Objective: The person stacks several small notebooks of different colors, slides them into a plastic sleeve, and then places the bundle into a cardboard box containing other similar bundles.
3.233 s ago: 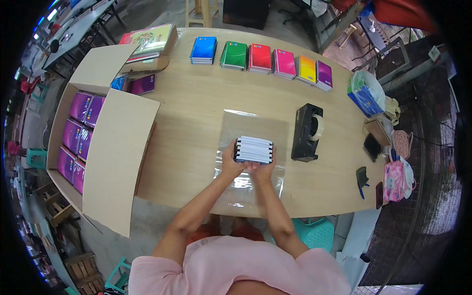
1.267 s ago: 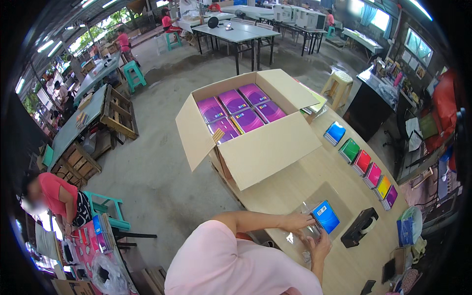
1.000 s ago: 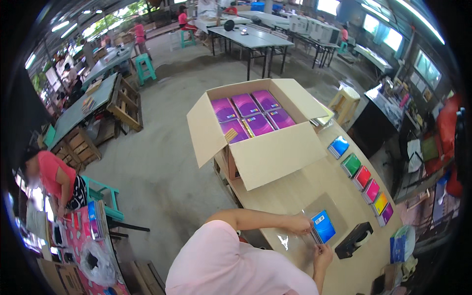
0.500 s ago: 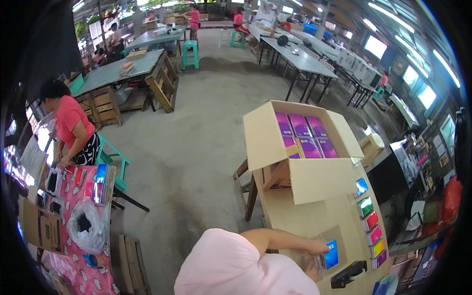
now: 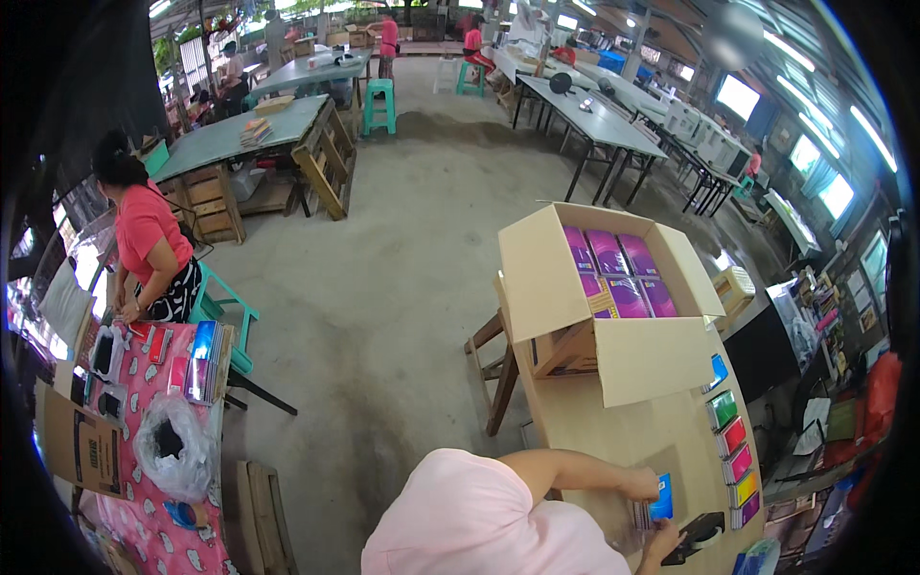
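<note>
Two hands, one blue notebook stack (image 5: 663, 500) on surface (image 5: 585, 426). We see left hand (image 5: 638, 484) against its left side, right hand (image 5: 660, 542) at near edge; long axis seems near-to-far. Whether fingers pinch, we cannot tell.

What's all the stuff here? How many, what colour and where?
Wooden table: one, tan, lower right
Blue notebooks: one stack, blue, on that table
Plastic sheet: one, clear, showing around the stack
Tape dispenser: one, black, right of the stack
Notebook row: six stacks, blue, green, red, pink, yellow, purple, table's right edge
Open carton: one, brown, on the table
Packed notebooks: six tops, purple, inside the carton
Cloth-covered table: one, pink, lower left
Plastic bag: one, clear, on the cloth
Co-worker: one nearby, coral shirt, left
Stools: several, green, left and back
Back tables: several, grey, background
Shirt: one, pink, bottom centre
Left grip: one, bare, stack's left
Right grip: one, bare, stack's lower edge
</note>
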The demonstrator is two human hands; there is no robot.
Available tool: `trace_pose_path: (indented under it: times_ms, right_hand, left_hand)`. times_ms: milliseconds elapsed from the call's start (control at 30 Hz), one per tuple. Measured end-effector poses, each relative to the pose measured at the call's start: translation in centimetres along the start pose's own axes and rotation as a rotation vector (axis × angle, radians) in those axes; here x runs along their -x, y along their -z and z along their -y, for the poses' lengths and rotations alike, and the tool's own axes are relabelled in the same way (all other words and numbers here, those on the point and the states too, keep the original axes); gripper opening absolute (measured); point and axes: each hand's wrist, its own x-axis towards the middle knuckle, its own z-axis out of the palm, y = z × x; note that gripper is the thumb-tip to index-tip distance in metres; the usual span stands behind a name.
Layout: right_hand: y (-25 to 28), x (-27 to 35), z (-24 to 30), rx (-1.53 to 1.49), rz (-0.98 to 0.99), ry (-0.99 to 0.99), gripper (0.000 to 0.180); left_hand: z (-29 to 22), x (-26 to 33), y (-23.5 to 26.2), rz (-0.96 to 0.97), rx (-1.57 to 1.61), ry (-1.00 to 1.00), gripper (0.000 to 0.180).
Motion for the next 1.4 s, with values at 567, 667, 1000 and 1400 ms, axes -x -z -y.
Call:
trace_pose_path:
  times_ms: [567,667,1000,1400]
  right_hand:
    - [2.4,-10.9,-4.2,-0.819,0.690,-0.206,0.016]
    - [1.7,-11.6,-5.3,-0.715,0.759,-0.152,0.014]
    - [-5.4,-15.6,-4.5,-0.623,0.563,-0.019,0.047]
    - [-4.0,-16.0,-1.7,-0.576,0.859,-0.102,0.063]
  left_hand:
    - [-3.3,2.8,1.7,-0.222,0.025,0.158,0.052]
    - [-5.3,1.3,-1.3,-0.005,-0.083,0.217,0.073]
    - [-6.4,-0.9,-2.7,0.125,-0.144,0.384,0.073]
    - [-7.8,1.0,-2.4,0.207,-0.192,0.500,0.076]
